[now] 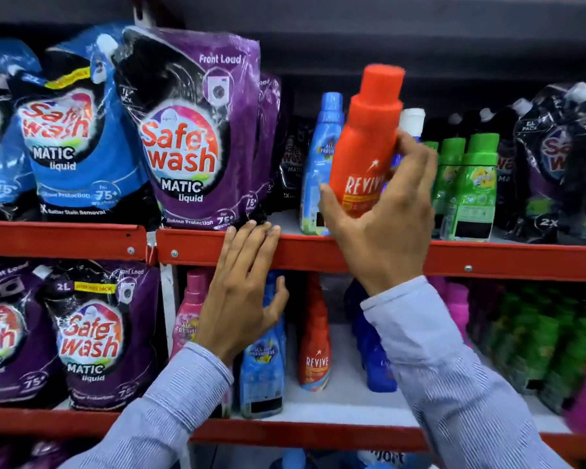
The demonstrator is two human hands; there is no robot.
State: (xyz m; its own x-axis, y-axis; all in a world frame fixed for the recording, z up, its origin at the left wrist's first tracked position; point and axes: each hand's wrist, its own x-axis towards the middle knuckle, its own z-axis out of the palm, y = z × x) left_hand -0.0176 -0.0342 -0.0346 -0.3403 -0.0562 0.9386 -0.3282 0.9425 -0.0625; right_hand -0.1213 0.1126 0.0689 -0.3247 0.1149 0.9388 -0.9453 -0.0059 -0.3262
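Several fingers (415, 154) of the right hand (383, 231) curled round the orange Revive bottle (366, 140), held tilted above the red shelf rail (504, 262), before a blue bottle (320, 154). Left hand (241, 292): fingers straight, close together, tips on rail.

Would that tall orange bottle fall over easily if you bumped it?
Probably: the orange bottle is tall and narrow, so it may tip. Its smooth plastic looks stiff, maybe slippery, though the right hand grips it fine.
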